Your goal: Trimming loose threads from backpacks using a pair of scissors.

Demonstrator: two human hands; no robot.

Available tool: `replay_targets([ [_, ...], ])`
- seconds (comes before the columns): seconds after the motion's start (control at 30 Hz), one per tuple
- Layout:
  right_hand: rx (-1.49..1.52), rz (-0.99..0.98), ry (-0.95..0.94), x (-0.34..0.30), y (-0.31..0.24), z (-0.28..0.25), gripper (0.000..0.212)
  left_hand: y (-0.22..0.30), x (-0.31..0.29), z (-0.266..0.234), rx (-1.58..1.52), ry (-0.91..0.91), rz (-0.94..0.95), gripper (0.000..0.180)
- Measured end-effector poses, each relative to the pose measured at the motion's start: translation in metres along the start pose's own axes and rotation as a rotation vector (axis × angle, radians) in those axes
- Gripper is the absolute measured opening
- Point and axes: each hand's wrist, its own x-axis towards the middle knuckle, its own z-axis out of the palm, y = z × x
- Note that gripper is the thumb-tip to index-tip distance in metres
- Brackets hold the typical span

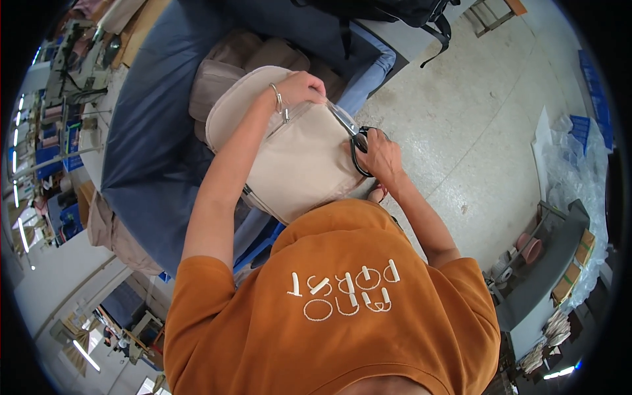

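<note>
We hold a beige bag [306,158] just above the middle of the view, toward 12 o'clock, its broad flat panel facing up and its lower edge against our orange T-shirt [329,250]. Its rounded end points toward 11 o'clock and lies over the opening of a blue-grey fabric bin [141,145].

Our left hand [299,89] is at 12 o'clock, bent over the bag with its fingers grasping a fold of material along the upper edge. A bracelet [278,102] circles that wrist. Our right hand [383,158] is at 2 o'clock, grasping black-handled scissors [345,122], with fingers around the loops. The blades slant toward 11 o'clock and their tips are just beside the left fingertips; we cannot tell whether they touch the material there.

Inside the bin, at 11 o'clock, we see more beige and brownish bags [227,66] heaped together, partly behind the one we hold. A black backpack [388,10] with dangling straps is at 1 o'clock, near the bin's corner. The pale floor [454,145] spreads from 1 to 3 o'clock. Around 3 o'clock, well apart from our hands, is a pile of clear plastic sheeting [573,174], with blue crates [596,99] beyond it toward 2 o'clock. A pink container [528,248] stands between 3 and 4 o'clock, on a rack.
</note>
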Motion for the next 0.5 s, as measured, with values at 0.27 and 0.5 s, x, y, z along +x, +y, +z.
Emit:
replay_targets([
  [0.27,-0.001,0.0,-0.034,-0.001,-0.001,0.003,0.059,-0.017,0.008,0.0,-0.107,-0.058,-0.055,0.012],
  [0.5,0.191,0.13,0.029,-0.03,0.023,0.03,0.051,-0.003,0.004,0.009,0.047,-0.025,-0.005,0.015],
])
